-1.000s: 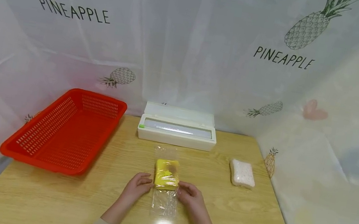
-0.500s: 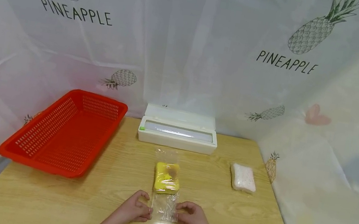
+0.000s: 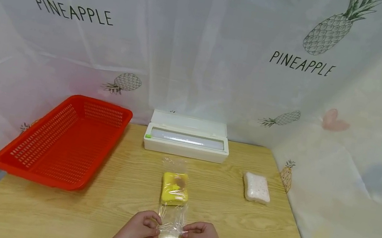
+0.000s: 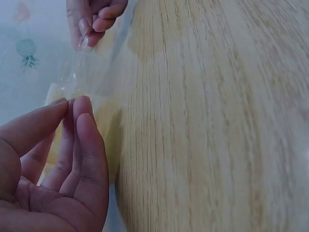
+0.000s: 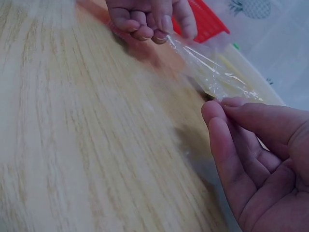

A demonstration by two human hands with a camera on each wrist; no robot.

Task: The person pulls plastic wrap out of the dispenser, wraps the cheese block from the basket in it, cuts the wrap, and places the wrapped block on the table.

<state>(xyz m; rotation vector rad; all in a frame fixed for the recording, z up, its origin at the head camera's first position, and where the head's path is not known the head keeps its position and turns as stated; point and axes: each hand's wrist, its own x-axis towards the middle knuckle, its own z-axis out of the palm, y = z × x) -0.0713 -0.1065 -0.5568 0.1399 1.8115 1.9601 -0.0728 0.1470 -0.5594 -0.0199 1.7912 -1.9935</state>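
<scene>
A yellow sponge-like block [image 3: 174, 189] with a brown patch lies on the table under clear plastic wrap [image 3: 171, 217]. The wrap sticks out beyond the block at its far and near ends. At the near end, my left hand [image 3: 143, 225] pinches the left corner of the film between thumb and fingers. My right hand [image 3: 200, 237] pinches the right corner the same way. In the right wrist view the film [image 5: 212, 67] is drawn taut between the two hands. From the left wrist, the other hand's fingertips [image 4: 89, 29] also show gripping the film.
Behind the block stands a white cling-film box [image 3: 186, 149] with its lid up and a roll inside. A red plastic basket [image 3: 61, 143] is at the left. A pale wrapped block [image 3: 257, 188] lies at the right. Pineapple-print sheeting [image 3: 194, 52] surrounds the table [image 3: 118, 191].
Both hands have moved from the block's sides toward me, down to the film's near corners, and now pinch them. The near edge of the film is gathered and lifted a little.
</scene>
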